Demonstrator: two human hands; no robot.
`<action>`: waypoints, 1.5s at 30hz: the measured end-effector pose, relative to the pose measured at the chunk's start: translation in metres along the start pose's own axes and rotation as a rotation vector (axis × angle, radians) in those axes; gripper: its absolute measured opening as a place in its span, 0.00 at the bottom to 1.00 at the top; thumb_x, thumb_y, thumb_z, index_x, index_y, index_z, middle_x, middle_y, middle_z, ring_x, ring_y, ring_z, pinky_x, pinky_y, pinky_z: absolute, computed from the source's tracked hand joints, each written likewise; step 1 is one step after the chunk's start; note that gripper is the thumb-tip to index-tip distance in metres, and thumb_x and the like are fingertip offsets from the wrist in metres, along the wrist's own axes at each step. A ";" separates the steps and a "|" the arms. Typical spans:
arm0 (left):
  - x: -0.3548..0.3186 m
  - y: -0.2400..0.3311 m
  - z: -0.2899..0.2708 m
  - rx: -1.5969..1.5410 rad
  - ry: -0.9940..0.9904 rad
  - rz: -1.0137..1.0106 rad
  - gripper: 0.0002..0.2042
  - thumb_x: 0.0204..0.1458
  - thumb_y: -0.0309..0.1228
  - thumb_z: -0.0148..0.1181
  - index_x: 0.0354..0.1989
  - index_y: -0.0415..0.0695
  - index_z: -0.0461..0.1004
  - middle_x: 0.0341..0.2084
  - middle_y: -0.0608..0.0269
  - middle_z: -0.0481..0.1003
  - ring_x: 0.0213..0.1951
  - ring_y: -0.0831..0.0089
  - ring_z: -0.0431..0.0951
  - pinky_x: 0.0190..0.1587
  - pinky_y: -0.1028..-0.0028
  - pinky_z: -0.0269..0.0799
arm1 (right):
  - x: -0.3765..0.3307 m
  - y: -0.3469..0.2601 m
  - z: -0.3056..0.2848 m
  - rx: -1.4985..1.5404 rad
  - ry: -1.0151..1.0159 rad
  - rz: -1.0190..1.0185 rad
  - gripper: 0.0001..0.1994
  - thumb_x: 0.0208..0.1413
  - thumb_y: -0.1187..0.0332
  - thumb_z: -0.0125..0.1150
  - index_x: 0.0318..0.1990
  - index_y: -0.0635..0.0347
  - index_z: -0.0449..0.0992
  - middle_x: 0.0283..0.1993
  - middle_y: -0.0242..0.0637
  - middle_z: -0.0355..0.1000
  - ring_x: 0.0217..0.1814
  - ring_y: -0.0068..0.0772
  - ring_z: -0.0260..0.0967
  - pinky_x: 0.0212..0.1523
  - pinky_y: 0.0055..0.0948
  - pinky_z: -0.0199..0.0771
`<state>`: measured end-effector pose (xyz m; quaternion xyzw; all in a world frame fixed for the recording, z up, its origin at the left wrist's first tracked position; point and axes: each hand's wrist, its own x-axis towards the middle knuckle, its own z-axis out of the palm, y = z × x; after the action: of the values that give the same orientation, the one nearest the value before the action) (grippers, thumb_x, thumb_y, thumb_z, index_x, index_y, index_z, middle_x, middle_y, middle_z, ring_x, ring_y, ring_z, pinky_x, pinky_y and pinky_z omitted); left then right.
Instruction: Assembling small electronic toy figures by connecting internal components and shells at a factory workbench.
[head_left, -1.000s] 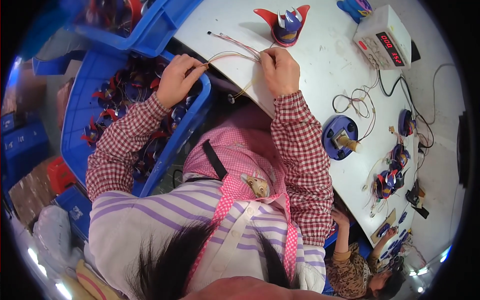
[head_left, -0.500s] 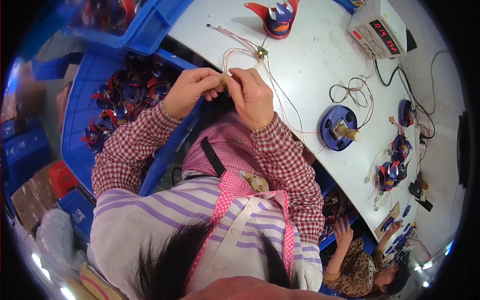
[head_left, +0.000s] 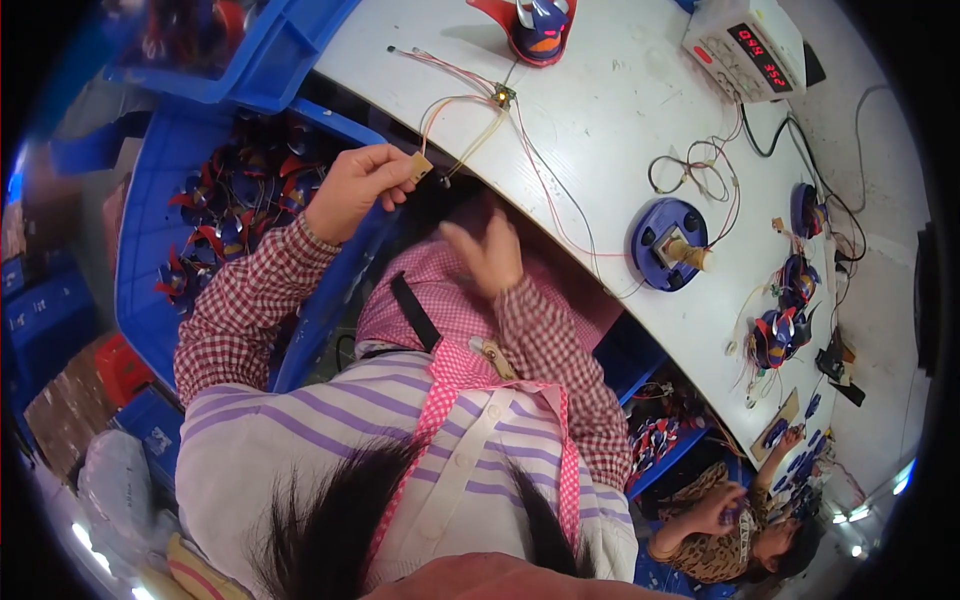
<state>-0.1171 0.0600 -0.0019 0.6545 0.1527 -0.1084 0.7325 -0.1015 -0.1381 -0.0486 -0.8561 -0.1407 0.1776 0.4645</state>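
Observation:
My left hand [head_left: 352, 192] pinches a small tan circuit board [head_left: 421, 167] between thumb and fingers, just off the table's near edge. Thin wires run from it toward a small lit board [head_left: 503, 97] lying on the white table [head_left: 600, 130]. A dark-tipped lead [head_left: 445, 181] hangs beside the tan board. My right hand [head_left: 488, 255] is held over my lap with thumb and fingers apart, holding nothing; it looks slightly blurred. Long wires link the lit board to a round purple base [head_left: 668, 245], which has a tan coil-like piece standing on it.
A purple-and-red toy figure [head_left: 540, 35] stands at the table's far side. Right of it is a white power supply [head_left: 745, 50] with cables. On my left, a blue bin [head_left: 140, 250] holds several toy parts. More toy parts [head_left: 775, 335] lie farther right, near another person [head_left: 715, 520].
My right hand has let go of the small board and drawn back toward my lap, opening. My left hand keeps the board and has shifted slightly left. The other person's hand has moved down.

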 end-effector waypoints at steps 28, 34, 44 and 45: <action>-0.008 0.005 0.013 0.014 -0.030 -0.049 0.07 0.55 0.30 0.53 0.33 0.38 0.72 0.22 0.64 0.73 0.19 0.82 0.69 0.22 0.87 0.64 | -0.009 -0.025 -0.040 0.160 0.030 -0.332 0.10 0.50 0.74 0.58 0.41 0.66 0.73 0.30 0.35 0.69 0.25 0.25 0.66 0.28 0.21 0.66; -0.007 0.002 0.021 -0.043 -0.045 -0.043 0.07 0.55 0.29 0.53 0.33 0.38 0.72 0.22 0.64 0.73 0.19 0.82 0.69 0.21 0.87 0.64 | 0.005 -0.033 -0.096 -0.221 0.278 -0.314 0.09 0.49 0.72 0.59 0.39 0.63 0.73 0.33 0.38 0.69 0.26 0.34 0.67 0.29 0.26 0.68; -0.003 0.002 0.032 -0.103 -0.069 -0.056 0.06 0.54 0.28 0.53 0.32 0.38 0.71 0.22 0.64 0.72 0.19 0.82 0.70 0.20 0.87 0.64 | 0.026 -0.014 -0.118 -0.485 0.408 -0.183 0.07 0.50 0.70 0.58 0.37 0.60 0.74 0.33 0.39 0.69 0.27 0.39 0.67 0.29 0.30 0.68; -0.004 0.003 0.033 -0.112 -0.073 -0.060 0.06 0.54 0.28 0.53 0.32 0.38 0.71 0.22 0.64 0.72 0.19 0.81 0.70 0.21 0.86 0.65 | 0.028 -0.010 -0.117 -0.500 0.417 -0.177 0.07 0.50 0.70 0.58 0.37 0.60 0.75 0.33 0.39 0.69 0.27 0.39 0.67 0.29 0.30 0.68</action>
<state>-0.1166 0.0273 0.0057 0.6034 0.1514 -0.1453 0.7693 -0.0260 -0.2089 0.0142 -0.9459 -0.1555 -0.0822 0.2725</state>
